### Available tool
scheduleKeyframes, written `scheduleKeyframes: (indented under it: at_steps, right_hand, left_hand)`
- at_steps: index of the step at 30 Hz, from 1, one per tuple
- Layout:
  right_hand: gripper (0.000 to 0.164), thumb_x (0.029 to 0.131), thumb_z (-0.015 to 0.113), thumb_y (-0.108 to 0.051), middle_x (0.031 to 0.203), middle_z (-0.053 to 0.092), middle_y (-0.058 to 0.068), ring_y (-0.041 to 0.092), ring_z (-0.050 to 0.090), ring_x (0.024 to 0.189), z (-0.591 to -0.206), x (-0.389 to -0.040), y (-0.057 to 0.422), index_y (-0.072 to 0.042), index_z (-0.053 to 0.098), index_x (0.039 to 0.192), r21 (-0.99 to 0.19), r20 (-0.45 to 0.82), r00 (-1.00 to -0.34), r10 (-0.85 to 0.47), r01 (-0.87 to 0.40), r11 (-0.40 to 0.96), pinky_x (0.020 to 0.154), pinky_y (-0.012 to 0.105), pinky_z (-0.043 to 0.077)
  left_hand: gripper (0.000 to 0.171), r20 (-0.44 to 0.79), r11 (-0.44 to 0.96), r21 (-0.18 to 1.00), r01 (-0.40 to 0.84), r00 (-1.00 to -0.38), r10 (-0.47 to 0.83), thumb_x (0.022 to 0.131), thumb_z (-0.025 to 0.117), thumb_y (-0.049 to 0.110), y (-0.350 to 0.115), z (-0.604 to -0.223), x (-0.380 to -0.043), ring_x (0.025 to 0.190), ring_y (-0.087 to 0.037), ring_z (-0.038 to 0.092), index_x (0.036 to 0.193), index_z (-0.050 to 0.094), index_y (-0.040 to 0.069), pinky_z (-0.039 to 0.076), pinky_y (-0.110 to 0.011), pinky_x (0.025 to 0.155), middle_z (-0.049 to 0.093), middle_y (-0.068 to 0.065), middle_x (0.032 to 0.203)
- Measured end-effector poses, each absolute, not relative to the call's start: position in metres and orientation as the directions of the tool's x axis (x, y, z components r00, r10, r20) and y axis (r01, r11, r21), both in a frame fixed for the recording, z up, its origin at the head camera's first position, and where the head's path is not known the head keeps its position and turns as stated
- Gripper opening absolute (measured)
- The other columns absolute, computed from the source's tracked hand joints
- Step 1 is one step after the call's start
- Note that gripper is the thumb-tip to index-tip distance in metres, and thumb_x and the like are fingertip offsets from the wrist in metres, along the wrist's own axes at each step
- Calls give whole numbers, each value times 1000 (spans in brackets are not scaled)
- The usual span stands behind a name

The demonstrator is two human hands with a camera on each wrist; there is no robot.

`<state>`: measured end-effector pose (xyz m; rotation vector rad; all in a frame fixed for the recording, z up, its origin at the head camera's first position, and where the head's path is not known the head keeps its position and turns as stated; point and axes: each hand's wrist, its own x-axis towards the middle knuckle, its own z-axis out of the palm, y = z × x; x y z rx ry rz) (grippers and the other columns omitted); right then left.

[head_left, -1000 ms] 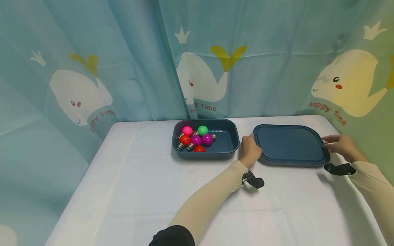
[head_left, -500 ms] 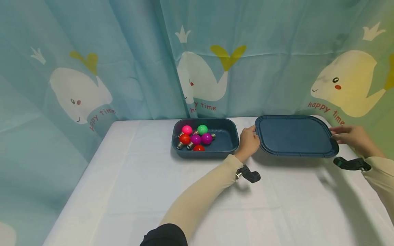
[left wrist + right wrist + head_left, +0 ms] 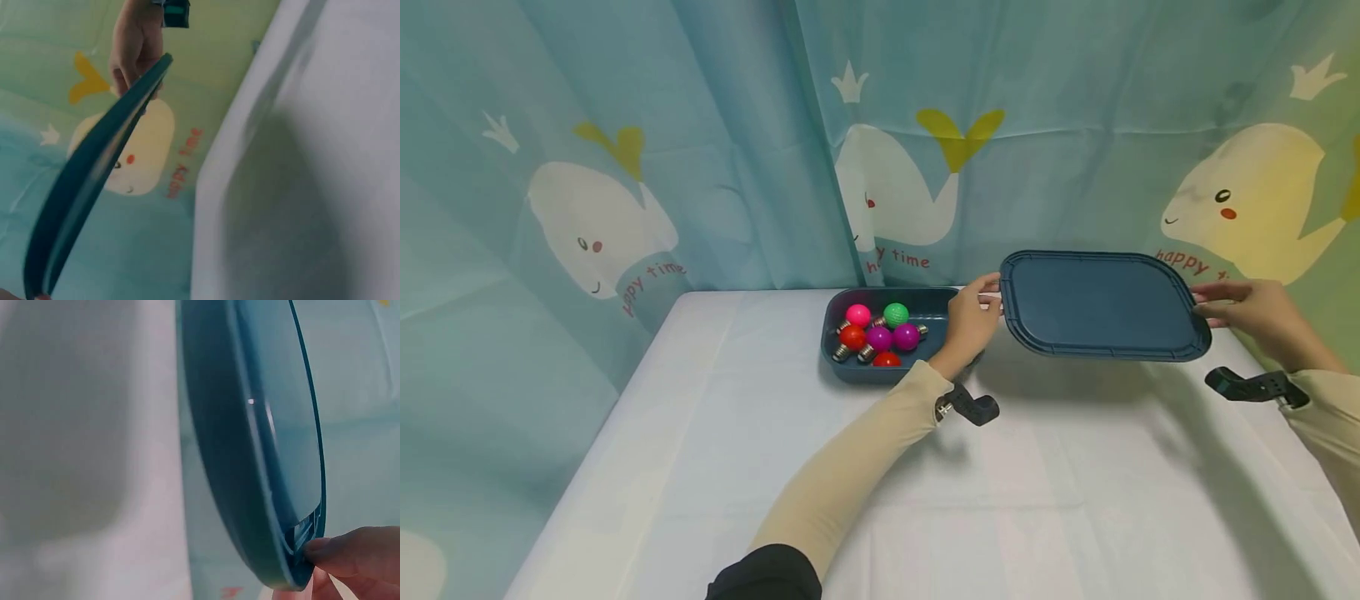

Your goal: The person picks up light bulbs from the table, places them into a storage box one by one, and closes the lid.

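Observation:
A dark blue lid, flat with rounded corners, is held in the air over the right side of the table. My left hand grips its left end, and my right hand pinches its right end between thumb and fingers. In the left wrist view the lid appears edge-on, the right hand at its far end. The right wrist view shows a thumb pressed on the rim of the lid. Left of it stands a dark blue box, its right end partly hidden behind my left hand.
Inside the box lie several coloured light bulbs, among them a green bulb, a pink bulb and a purple bulb. A white cloth covers the table. Behind it hangs a whale-print curtain.
Both hands have raised the lid off the table. After a slight shift right, it has moved back left, closer to the box, and its shadow now lies apart below it.

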<state>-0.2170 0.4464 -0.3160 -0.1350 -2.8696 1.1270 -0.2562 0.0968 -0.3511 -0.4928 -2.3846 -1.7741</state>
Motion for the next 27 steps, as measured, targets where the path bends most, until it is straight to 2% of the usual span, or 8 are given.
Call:
scheduleKeyframes:
  at_steps: [5, 7, 9, 12, 15, 20, 22, 27]
  right_hand:
    - [18, 88, 66, -31, 80, 48, -40, -16, 53, 72, -301, -217, 427, -46, 56, 90, -706, 13, -996, 85, 51, 706, 61, 7, 50]
    - [21, 88, 66, -29, 82, 52, -40, -16, 55, 74, -296, -217, 419, -48, 58, 94, -744, 18, -997, 68, 32, 667, 62, 7, 50]
    - [24, 89, 65, -25, 85, 56, -38, -15, 57, 76, -292, -218, 410, -44, 60, 102, -783, 32, -999, 44, 3, 621, 63, 7, 50]
    - [31, 88, 65, -14, 89, 61, -32, -11, 60, 79, -288, -220, 397, -31, 62, 115, -842, 93, -996, 16, -70, 535, 65, 8, 52]
    - [30, 89, 62, -9, 90, 65, -26, -8, 62, 80, -287, -224, 384, -23, 64, 116, -865, 161, -987, -17, -150, 479, 69, 6, 52]
    - [26, 93, 55, -9, 97, 68, -18, -4, 63, 87, -284, -231, 363, -9, 66, 117, -899, 260, -961, -88, -275, 342, 76, 4, 50]
    - [27, 93, 54, -7, 100, 67, -17, -4, 62, 90, -283, -233, 355, -7, 65, 119, -902, 298, -949, -101, -314, 297, 77, 3, 50]
    - [29, 87, 59, 6, 98, 70, -7, 2, 65, 87, -280, -238, 332, -1, 67, 113, -919, 376, -921, -100, -385, 85, 75, 8, 53]
  left_hand:
    - [37, 400, 261, 863, 433, -900, 172, 88, 59, -2, 74, -345, -259, 97, -19, 67, 124, 60, 9, 49, -11, 55, 65, -10, 118]
    - [34, 451, 271, 835, 480, -877, 164, 87, 62, -1, 63, -343, -261, 96, -19, 67, 119, 64, 9, 52, -10, 61, 66, -10, 117]
    - [31, 499, 281, 805, 523, -852, 156, 86, 64, -1, 52, -341, -263, 95, -20, 68, 115, 67, 8, 55, -12, 67, 67, -10, 114]
    - [27, 563, 259, 774, 578, -815, 139, 84, 66, -1, 34, -337, -265, 93, -22, 68, 111, 69, 5, 57, -19, 79, 68, -12, 110]
    - [27, 600, 225, 761, 609, -792, 114, 84, 66, 0, 17, -333, -267, 93, -23, 66, 111, 69, 4, 57, -23, 82, 69, -13, 110]
    - [26, 618, 182, 766, 617, -784, 55, 85, 65, 0, -7, -324, -268, 95, -24, 65, 110, 69, 3, 57, -24, 84, 69, -15, 109]
    - [26, 614, 176, 773, 610, -788, 37, 85, 65, -1, -16, -321, -268, 96, -25, 65, 110, 69, 2, 57, -25, 85, 68, -15, 109]
    - [26, 593, 205, 788, 581, -805, 2, 87, 63, 1, -41, -313, -267, 95, -24, 64, 112, 69, 5, 57, -30, 86, 68, -15, 108]
